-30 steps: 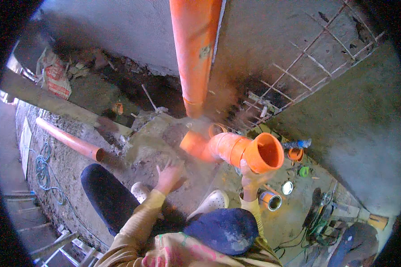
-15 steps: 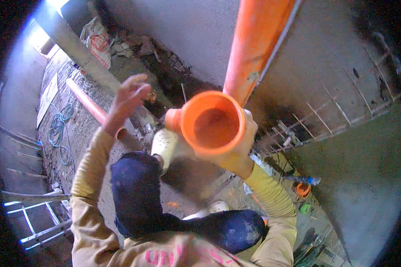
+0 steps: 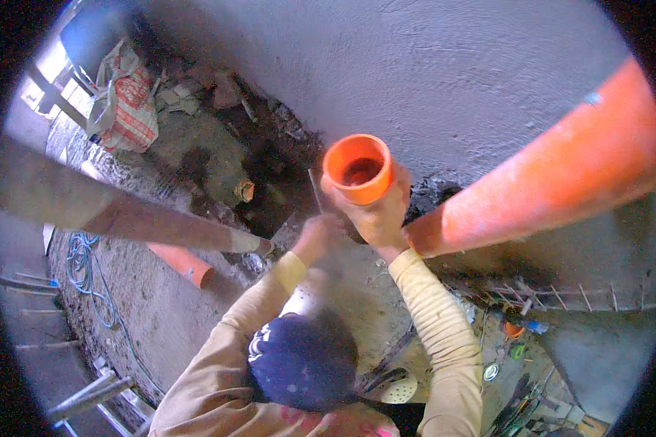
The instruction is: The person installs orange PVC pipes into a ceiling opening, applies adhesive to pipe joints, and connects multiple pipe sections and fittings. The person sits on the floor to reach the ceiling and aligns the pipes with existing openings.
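Observation:
An orange pipe fitting (image 3: 383, 188) with a wide round mouth is gripped in my right hand (image 3: 377, 222), its open socket facing up toward me. My right fingers wrap around its side, just left of the large orange pipe. My left hand (image 3: 321, 237) is below and to the left of the fitting, smeared by motion. Its fingers cannot be made out, nor whether they touch anything. Close by, a thin grey rod (image 3: 315, 191) rises beside a dark hole (image 3: 273, 182) in the ground at the wall's foot.
A large orange pipe (image 3: 539, 160) slants up to the right. A post (image 3: 124, 211) crosses at left, near an orange pipe piece (image 3: 182, 262) and blue cord (image 3: 87, 269). A printed sack (image 3: 127, 102) stands at upper left. Rods (image 3: 561, 297) jut out right; tools (image 3: 525, 408) lie lower right.
The view has turned, so the large orange pipe lies farther right. The fitting, still in my right hand, is farther from me. My left hand has come down and right, beneath it.

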Demonstrator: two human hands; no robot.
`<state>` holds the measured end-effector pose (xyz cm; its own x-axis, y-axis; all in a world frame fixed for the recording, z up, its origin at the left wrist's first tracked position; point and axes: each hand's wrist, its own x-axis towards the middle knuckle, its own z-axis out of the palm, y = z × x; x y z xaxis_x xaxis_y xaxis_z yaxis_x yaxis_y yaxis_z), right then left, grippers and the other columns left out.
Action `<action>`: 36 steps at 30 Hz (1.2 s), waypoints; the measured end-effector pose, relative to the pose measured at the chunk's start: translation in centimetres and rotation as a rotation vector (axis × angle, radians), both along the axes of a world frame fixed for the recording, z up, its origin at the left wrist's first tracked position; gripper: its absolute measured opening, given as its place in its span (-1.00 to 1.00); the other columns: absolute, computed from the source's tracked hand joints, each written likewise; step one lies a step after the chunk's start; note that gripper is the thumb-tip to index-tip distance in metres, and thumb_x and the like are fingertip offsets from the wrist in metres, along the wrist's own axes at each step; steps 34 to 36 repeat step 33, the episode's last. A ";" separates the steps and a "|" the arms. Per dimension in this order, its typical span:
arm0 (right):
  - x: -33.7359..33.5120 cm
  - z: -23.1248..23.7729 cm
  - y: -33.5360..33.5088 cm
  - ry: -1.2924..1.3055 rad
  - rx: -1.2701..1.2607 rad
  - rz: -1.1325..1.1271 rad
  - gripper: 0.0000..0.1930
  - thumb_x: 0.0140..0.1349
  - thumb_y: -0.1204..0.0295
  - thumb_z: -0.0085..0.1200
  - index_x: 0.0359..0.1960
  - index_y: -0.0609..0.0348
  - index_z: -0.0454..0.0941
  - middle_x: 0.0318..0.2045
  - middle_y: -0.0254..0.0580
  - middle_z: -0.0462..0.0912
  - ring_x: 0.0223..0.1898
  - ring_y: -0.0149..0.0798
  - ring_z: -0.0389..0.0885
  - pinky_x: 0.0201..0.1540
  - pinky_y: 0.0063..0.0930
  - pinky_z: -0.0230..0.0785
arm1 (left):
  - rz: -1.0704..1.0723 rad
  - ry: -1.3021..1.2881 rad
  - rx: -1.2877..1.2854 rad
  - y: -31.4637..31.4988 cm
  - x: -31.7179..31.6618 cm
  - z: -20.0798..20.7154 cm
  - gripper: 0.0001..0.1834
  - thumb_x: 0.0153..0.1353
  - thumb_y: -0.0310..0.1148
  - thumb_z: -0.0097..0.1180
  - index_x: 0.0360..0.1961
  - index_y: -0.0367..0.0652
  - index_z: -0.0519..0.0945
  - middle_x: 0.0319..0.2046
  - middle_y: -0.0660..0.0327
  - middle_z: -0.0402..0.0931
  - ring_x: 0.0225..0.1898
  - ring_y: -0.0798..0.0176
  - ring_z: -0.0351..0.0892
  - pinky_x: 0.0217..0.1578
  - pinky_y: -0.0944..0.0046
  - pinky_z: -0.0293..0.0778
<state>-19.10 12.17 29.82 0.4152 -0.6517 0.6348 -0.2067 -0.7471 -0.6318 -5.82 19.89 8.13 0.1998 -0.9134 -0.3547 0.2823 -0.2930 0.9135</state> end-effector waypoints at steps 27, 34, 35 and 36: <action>-0.5 -24.7 -2.7 -0.154 0.435 -0.569 -0.14 -0.09 0.32 0.57 0.27 0.20 0.36 0.17 -0.04 0.52 0.22 -0.02 0.49 0.35 -0.13 0.29 | -0.001 1.091 -0.020 -9.8 -5.9 -9.5 -0.41 0.50 0.18 -0.15 0.25 -0.05 0.52 0.23 0.22 0.53 0.27 0.11 0.45 0.40 0.00 0.25; -1.8 -24.0 -0.9 -0.062 0.607 -0.508 -0.15 0.11 0.25 0.42 0.38 0.24 0.22 0.32 0.12 0.38 0.37 0.05 0.34 0.44 -0.10 0.15 | -0.051 1.121 -0.021 -11.0 -7.1 -8.0 -0.30 0.47 0.22 -0.10 0.42 -0.03 0.32 0.37 0.20 0.37 0.36 0.26 0.31 0.47 0.08 0.10; -1.8 -24.0 -0.9 -0.062 0.607 -0.508 -0.15 0.11 0.25 0.42 0.38 0.24 0.22 0.32 0.12 0.38 0.37 0.05 0.34 0.44 -0.10 0.15 | -0.051 1.121 -0.021 -11.0 -7.1 -8.0 -0.30 0.47 0.22 -0.10 0.42 -0.03 0.32 0.37 0.20 0.37 0.36 0.26 0.31 0.47 0.08 0.10; -1.8 -24.0 -0.9 -0.062 0.607 -0.508 -0.15 0.11 0.25 0.42 0.38 0.24 0.22 0.32 0.12 0.38 0.37 0.05 0.34 0.44 -0.10 0.15 | -0.051 1.121 -0.021 -11.0 -7.1 -8.0 -0.30 0.47 0.22 -0.10 0.42 -0.03 0.32 0.37 0.20 0.37 0.36 0.26 0.31 0.47 0.08 0.10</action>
